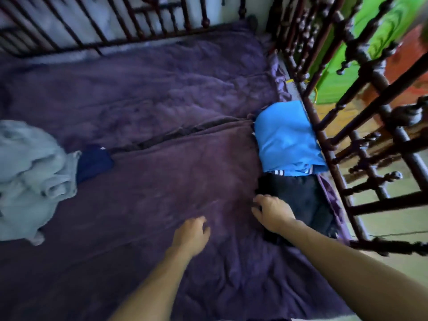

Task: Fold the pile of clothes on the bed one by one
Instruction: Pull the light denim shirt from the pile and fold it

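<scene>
A folded dark garment [301, 200] lies at the bed's right edge, with a folded bright blue garment [287, 140] just beyond it. My right hand [272, 213] rests on the near left edge of the dark garment, fingers spread and curled down. My left hand [192, 235] hovers over the purple bedspread [150, 89] a little to the left, fingers loosely curled, holding nothing. At the far left lies a crumpled light grey garment [30, 172] with a dark navy piece [92, 163] beside it.
Dark turned-wood railings run along the bed's far side [139, 22] and right side [361, 126]. Green cloth [379, 31] hangs beyond the right rail. A seam crosses the bedspread through the middle.
</scene>
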`<state>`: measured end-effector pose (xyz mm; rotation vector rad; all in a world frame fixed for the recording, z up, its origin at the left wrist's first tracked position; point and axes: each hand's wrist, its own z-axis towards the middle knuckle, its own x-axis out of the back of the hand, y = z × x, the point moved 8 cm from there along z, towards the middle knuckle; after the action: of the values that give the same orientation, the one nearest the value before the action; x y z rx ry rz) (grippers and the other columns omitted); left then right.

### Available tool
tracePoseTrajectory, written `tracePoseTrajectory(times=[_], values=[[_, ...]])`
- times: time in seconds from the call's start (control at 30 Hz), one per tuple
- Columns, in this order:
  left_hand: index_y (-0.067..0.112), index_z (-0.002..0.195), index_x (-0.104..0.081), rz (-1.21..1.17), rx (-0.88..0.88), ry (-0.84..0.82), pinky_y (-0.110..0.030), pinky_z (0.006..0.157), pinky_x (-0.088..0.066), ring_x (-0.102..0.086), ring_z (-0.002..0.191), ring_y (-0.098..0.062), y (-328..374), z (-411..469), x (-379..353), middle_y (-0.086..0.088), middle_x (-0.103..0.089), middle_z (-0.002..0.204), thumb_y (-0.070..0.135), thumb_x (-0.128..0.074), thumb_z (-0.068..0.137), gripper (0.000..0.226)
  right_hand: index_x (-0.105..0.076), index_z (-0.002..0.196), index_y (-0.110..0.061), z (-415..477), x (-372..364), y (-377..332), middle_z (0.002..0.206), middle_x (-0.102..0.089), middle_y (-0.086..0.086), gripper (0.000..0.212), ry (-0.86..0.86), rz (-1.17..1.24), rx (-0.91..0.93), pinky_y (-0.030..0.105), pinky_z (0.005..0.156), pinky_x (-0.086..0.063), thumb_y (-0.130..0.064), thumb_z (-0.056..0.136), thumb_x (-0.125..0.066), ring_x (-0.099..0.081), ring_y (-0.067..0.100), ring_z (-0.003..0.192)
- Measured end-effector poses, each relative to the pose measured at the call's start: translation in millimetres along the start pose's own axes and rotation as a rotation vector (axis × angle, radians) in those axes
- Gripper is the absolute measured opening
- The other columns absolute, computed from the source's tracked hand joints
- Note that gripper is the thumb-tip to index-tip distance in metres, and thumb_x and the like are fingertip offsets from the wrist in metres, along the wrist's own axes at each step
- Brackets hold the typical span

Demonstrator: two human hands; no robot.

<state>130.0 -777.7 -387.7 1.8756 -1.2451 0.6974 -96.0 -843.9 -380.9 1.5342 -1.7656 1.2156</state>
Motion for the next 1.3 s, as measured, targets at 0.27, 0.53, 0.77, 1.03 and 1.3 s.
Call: tracePoseTrajectory(times=[0.27,0.53,0.77,1.03,1.3], values=[[0.026,0.121,-0.057,-0.097,0.173,0.236,-0.033,0.081,-0.047,-0.061,0.107,-0.025,-204.4,-170.2,64.2,-0.002,-0.068,0.110,0.039,-0.050,0.092,0.032,-0.056,0.127,-0.027,-76.5,-82.1,-231.0,0.127,-0.061,0.005,0.039,-0.200,-0.207,0.296,0.037,0.092,-0.048,-0.044,0.092,-0.052,-0.057,0.030,0.117],[0.026,0.122,-0.059,-0.209,0.372,0.463,-0.031,0.083,-0.049,-0.062,0.105,-0.021,-370.9,-308.4,142.3,0.000,-0.068,0.111,0.037,-0.052,0.092,0.033,-0.058,0.122,-0.027,-116.0,-97.0,-439.9,0.124,-0.062,0.003,0.035,-0.176,-0.239,0.517,0.035,0.088,-0.047,-0.043,0.092,-0.054,-0.059,0.029,0.112],[0.023,0.120,-0.059,-0.315,0.457,0.438,-0.031,0.084,-0.051,-0.064,0.098,-0.020,-464.6,-329.2,152.1,-0.001,-0.069,0.104,0.036,-0.052,0.093,0.031,-0.059,0.116,-0.024,-91.9,-126.7,-546.5,0.124,-0.060,0.007,0.035,-0.198,-0.310,0.584,0.035,0.087,-0.046,-0.045,0.090,-0.054,-0.057,0.030,0.112],[0.024,0.125,-0.057,-0.305,0.528,0.353,-0.032,0.093,-0.048,-0.060,0.108,-0.018,-590.4,-279.1,186.8,0.000,-0.066,0.116,0.038,-0.050,0.095,0.034,-0.050,0.134,-0.020,27.6,-179.0,-651.9,0.135,-0.054,0.008,0.044,-0.217,-0.278,0.495,0.036,0.097,-0.044,-0.040,0.095,-0.048,-0.053,0.029,0.122],[0.027,0.125,-0.058,-0.356,0.534,0.262,-0.030,0.091,-0.048,-0.061,0.106,-0.012,-688.9,-189.6,199.3,0.005,-0.068,0.112,0.038,-0.049,0.095,0.033,-0.037,0.138,-0.016,210.4,-174.5,-752.7,0.143,-0.037,0.012,0.057,0.064,-0.083,0.293,0.049,0.101,-0.038,-0.025,0.085,-0.058,-0.033,0.033,0.134]])
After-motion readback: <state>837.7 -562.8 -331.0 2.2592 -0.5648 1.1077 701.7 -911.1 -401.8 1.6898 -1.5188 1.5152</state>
